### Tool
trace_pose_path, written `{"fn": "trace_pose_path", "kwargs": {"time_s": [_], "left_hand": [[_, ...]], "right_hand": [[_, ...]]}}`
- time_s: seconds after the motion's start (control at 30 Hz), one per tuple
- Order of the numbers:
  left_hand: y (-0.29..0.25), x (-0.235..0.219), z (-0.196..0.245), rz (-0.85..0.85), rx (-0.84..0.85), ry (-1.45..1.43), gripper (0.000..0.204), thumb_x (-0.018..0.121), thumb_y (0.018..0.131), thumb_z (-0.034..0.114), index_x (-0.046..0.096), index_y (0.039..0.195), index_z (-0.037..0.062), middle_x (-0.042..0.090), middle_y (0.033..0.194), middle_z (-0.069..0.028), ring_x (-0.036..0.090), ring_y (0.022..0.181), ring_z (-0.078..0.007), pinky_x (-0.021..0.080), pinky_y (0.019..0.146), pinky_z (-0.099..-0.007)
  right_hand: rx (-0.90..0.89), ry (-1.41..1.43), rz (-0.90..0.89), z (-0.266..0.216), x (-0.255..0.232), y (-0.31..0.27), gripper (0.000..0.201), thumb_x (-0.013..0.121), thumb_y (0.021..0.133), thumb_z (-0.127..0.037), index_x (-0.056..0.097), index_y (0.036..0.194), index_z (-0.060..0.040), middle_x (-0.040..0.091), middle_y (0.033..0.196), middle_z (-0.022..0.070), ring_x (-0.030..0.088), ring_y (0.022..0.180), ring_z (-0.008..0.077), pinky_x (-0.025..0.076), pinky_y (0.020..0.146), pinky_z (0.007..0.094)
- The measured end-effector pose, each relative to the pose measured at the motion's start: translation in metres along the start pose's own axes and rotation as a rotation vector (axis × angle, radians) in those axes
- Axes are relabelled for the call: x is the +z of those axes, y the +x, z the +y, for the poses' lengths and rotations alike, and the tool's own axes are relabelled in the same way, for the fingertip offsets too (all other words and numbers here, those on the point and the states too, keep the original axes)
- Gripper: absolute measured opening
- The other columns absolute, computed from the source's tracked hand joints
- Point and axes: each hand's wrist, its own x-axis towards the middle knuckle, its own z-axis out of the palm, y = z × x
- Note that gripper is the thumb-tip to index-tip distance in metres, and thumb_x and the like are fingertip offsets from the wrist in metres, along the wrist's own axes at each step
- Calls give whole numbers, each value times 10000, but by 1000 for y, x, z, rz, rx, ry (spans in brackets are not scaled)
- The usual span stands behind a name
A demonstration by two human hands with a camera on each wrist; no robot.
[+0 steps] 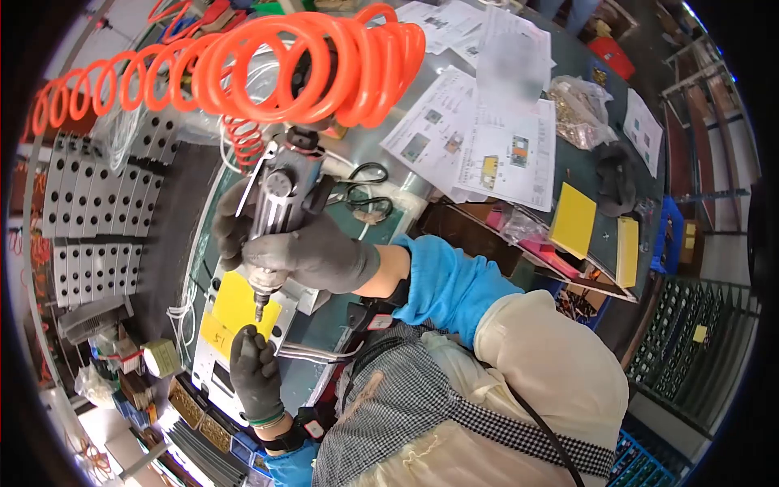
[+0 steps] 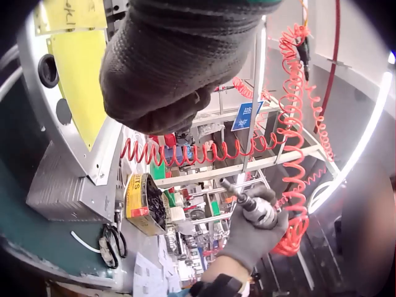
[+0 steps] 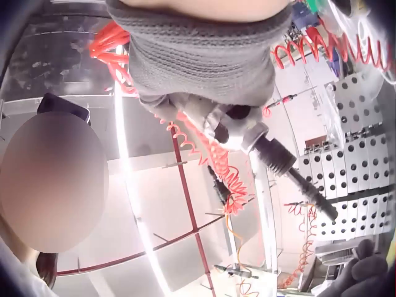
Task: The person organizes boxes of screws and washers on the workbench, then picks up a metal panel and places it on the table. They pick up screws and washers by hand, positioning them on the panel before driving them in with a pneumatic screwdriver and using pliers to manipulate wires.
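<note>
My right hand (image 1: 316, 252), in a dark grey glove, grips a pneumatic screwdriver (image 1: 280, 191). Its bit points down toward my left hand (image 1: 256, 377) in the head view. That hand is gloved too, its fingers curled in just below the bit, and no object shows between them. Beneath both hands lies a pale metal panel (image 1: 215, 377) with round holes, bearing a yellow sheet (image 1: 243, 302) and a handwritten yellow note (image 1: 217, 334). In the right wrist view the driver's dark bit (image 3: 312, 195) reaches out past the glove.
An orange coiled hose (image 1: 316, 65) hangs across the top of the head view. Scissors (image 1: 369, 203) lie behind the panel. Printed sheets (image 1: 511, 154), a bag of small parts (image 1: 580, 114) and yellow pads (image 1: 573, 221) are on the right. Perforated metal pieces (image 1: 97, 191) stand at left.
</note>
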Motion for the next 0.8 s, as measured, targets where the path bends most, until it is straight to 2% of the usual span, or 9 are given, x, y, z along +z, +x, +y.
{"fn": "trace_pose_path", "kwargs": {"time_s": [0.13,0.2,0.23,0.3,0.33,0.4,0.53,0.67,0.8], "left_hand": [[-12,-13,1,103,-53,50,156,512,1001,136,539,1126,48,381,701,61,305,508,-9,238,383,-147],[-21,-14,4,212,-49,101,208,539,991,183,551,1143,42,404,706,76,325,509,-2,244,393,-153],[-22,-33,-1,89,6,81,336,605,945,243,569,1193,21,586,858,-21,397,556,-18,295,443,-156],[-28,-35,11,98,-54,104,289,572,948,182,582,1169,-4,586,862,-12,412,574,-20,316,469,-156],[-23,-40,6,65,-13,51,242,546,972,168,557,1141,-4,505,771,23,375,554,-16,273,434,-148],[-21,-54,4,-5,23,71,250,527,970,147,567,1136,-36,564,821,-22,386,564,-28,313,477,-158],[-21,-73,4,-75,42,55,265,520,975,160,585,1130,-45,555,806,0,401,583,-28,332,504,-164],[-18,-90,8,-148,67,171,261,522,978,168,612,1105,-42,553,807,11,432,612,-35,369,552,-174],[-8,-104,-7,-144,281,316,227,561,961,160,633,1066,-28,603,823,-8,520,653,-80,435,597,-232]], "right_hand": [[10,-152,61,9,12,-4,313,602,826,-6,562,1134,-47,634,966,68,650,873,201,526,755,340],[-56,-695,-52,25,-6,-12,286,570,867,-84,553,1150,-48,623,942,67,629,861,194,520,786,338],[-76,-872,-90,32,-12,-11,301,553,888,-144,537,1173,-47,611,939,71,611,854,189,516,806,342],[-90,-566,-76,55,15,0,396,538,908,-258,498,1241,-48,578,991,81,569,871,178,509,854,370],[-137,-266,-56,65,25,1,415,542,909,-271,497,1258,-52,568,1029,78,560,899,176,508,873,383],[-159,-329,-137,76,28,3,429,538,907,-266,496,1283,-63,550,1097,66,541,933,172,500,904,421],[-63,-349,-151,99,44,2,362,507,894,-131,489,1254,-94,567,1038,65,557,934,163,490,911,432],[-10,-452,-55,126,54,-3,361,503,891,-120,486,1251,-91,561,1022,70,566,907,158,493,920,434],[18,-481,3,142,54,2,326,518,892,-118,507,1215,-78,578,1000,73,583,906,155,520,883,419]]}}
